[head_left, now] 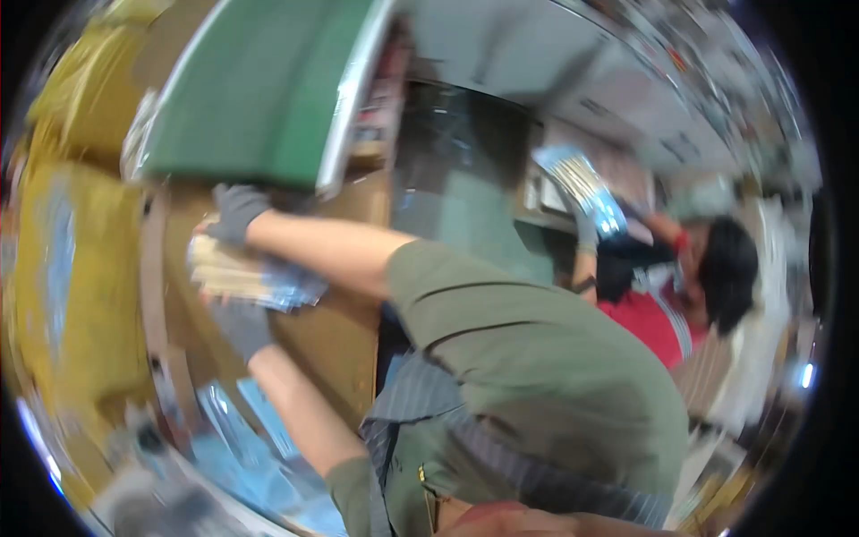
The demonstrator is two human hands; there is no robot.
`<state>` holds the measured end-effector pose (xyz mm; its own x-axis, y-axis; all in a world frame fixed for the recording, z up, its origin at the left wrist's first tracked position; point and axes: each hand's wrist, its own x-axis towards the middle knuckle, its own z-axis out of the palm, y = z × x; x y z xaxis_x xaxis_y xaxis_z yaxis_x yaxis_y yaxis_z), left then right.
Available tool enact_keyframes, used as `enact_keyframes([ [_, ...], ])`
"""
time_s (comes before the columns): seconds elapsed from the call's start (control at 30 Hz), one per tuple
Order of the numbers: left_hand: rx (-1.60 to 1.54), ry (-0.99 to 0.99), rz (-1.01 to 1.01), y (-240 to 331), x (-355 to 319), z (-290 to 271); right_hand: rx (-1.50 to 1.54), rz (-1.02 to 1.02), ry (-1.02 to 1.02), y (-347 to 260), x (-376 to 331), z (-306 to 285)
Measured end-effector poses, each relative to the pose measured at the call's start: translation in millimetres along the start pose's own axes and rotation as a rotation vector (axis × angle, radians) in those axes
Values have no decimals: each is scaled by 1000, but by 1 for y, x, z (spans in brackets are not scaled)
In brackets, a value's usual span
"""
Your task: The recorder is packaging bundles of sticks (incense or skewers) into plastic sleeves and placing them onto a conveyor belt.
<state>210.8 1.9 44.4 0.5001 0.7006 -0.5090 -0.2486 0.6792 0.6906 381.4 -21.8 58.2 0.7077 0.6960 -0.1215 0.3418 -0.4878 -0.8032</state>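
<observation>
A flat bundle of pale sticks [234, 270] in clear and blue wrapping sits between my gloved hands, over a brown tabletop [335, 345]. My left hand [242, 328], in a grey glove, grips its near edge. From the far side my right hand [240, 215], also grey-gloved, closes on the same bundle at its far left corner. Motion blurs the picture, and some fingertips are hidden. Just beyond my right hand is the lower end of a green conveyor belt [259, 98] with a metal side rail.
Large yellow sacks [89, 295] line the left side. Blue plastic bags [237, 465] lie at the lower left. On the right a co-worker in red [649, 327] holds a similar wrapped bundle [580, 183] near a box. White cabinets [573, 72] stand at the back.
</observation>
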Motion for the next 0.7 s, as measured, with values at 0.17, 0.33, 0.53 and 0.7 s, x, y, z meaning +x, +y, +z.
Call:
enact_keyframes([
  [0.17,136,242,-78,-1,14,20,95,-17,-49,23,-19,5],
  [0.33,293,18,-39,-12,-25,38,352,-41,-340,25,-49,20],
  [0.53,270,-27,290,4,-47,-27,813,-261,-488,0,-101,-16],
  [0.7,867,-179,1054,20,-86,-18,878,-775,-704,-24,-106,-73],
])
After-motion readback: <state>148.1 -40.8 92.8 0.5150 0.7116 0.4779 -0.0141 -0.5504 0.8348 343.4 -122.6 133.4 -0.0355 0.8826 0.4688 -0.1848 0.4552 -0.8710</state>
